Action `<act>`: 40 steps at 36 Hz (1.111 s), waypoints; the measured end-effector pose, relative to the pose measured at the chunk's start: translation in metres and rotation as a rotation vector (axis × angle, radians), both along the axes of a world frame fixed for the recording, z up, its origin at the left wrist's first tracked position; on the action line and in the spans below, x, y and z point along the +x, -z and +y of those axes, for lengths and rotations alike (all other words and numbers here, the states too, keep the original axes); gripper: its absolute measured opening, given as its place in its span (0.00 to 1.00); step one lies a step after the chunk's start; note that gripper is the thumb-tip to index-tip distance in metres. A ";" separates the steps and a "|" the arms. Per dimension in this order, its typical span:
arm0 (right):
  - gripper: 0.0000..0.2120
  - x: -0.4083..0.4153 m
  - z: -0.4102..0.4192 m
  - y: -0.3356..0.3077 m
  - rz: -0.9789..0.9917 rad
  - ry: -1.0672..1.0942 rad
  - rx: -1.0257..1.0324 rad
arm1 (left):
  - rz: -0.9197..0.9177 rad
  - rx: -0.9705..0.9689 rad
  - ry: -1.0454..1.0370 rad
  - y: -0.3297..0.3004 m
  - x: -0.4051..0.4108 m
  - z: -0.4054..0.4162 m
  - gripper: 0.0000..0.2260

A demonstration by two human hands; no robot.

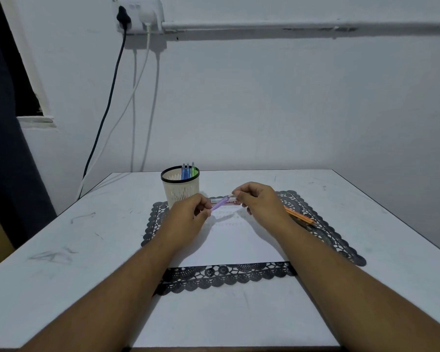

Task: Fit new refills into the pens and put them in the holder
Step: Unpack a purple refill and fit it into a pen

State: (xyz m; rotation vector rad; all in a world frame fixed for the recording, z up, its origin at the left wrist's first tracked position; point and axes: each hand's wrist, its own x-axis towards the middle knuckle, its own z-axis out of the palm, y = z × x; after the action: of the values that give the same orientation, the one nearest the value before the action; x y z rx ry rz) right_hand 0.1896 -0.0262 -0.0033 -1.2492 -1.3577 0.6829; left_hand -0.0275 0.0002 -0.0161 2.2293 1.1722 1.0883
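Observation:
A purple pen (220,203) is held above a white sheet (233,245) that lies on a black lace mat (335,240). My left hand (188,212) grips its lower end. My right hand (258,200) pinches its upper tip with thumb and forefinger. Behind the pen lies a small flat pack (235,202), partly hidden. A cream mesh holder (180,187) with a black rim stands at the mat's far left corner, with two blue pens (185,170) and a green pen (193,169) upright in it. Orange pens (301,216) lie on the mat to the right, partly under my right wrist.
The white table (61,262) carries scuff marks on the left. Its front edge runs along the bottom of the view. A black cable (107,110) and a white cable (127,102) hang down the wall from a socket (137,15) to behind the table's far left corner.

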 end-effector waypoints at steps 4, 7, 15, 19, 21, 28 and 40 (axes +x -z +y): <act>0.05 -0.001 -0.001 -0.001 -0.011 -0.025 0.010 | 0.003 0.005 0.010 0.000 0.000 0.000 0.03; 0.04 -0.003 -0.002 -0.002 -0.018 -0.033 0.022 | -0.006 0.007 0.020 -0.001 0.000 -0.001 0.03; 0.05 -0.004 -0.005 -0.004 -0.016 -0.042 0.031 | -0.002 0.014 0.031 0.000 0.000 0.000 0.03; 0.05 -0.005 -0.006 -0.005 -0.013 -0.063 0.009 | -0.013 0.016 0.044 0.000 -0.001 -0.001 0.03; 0.05 -0.006 -0.006 -0.005 0.029 -0.064 0.008 | -0.035 0.011 0.049 0.000 -0.001 -0.001 0.04; 0.03 -0.018 -0.009 -0.005 0.256 -0.185 -0.059 | -0.102 -0.011 0.080 -0.001 0.004 -0.005 0.03; 0.10 -0.035 -0.013 -0.016 0.461 -0.176 0.149 | -0.009 -0.088 0.149 0.001 0.005 -0.007 0.04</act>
State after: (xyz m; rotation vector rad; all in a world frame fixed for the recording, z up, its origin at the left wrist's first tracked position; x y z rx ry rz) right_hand 0.1546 -0.0390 0.0131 -0.7957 -1.1149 0.9104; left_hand -0.0225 -0.0065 -0.0173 2.2023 1.0117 0.9674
